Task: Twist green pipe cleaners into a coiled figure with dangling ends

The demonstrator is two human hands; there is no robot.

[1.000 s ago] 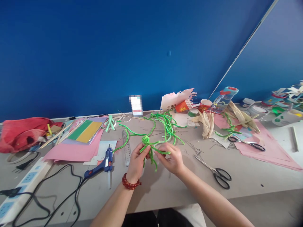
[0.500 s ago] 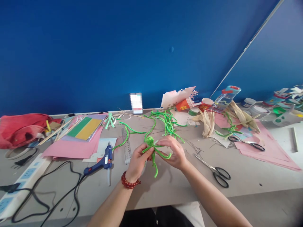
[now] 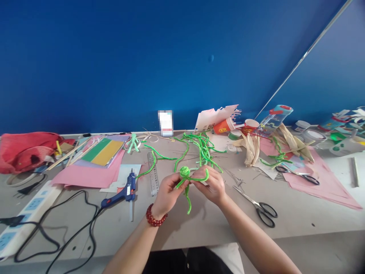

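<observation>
Between my hands is a green pipe-cleaner figure (image 3: pixel 185 172), with a coiled round head and several fuzzy legs sticking out below. My left hand (image 3: pixel 169 190) pinches it from the left, near the base of the coil. From the other side my right hand (image 3: pixel 211 184) has its fingers closed on one of the legs. Some of the fingertips are hidden behind the figure. Just beyond my hands lies a tangled heap of green pipe cleaners (image 3: pixel 203 146), with single strands spread to its left.
A blue glue gun (image 3: pixel 125 192) and a clear ruler (image 3: pixel 153 175) lie to the left, with a white power strip (image 3: pixel 27 217) farther out. Black-handled scissors (image 3: pixel 262 211) lie to the right. Orange paper cups (image 3: pixel 224 126), dried husks (image 3: pixel 252 150) and pink paper (image 3: pixel 322 182) sit behind them.
The figure has turned so its coiled head shows rounder and faces me more. My right hand's fingers have closed in on a leg, and the view has shifted slightly.
</observation>
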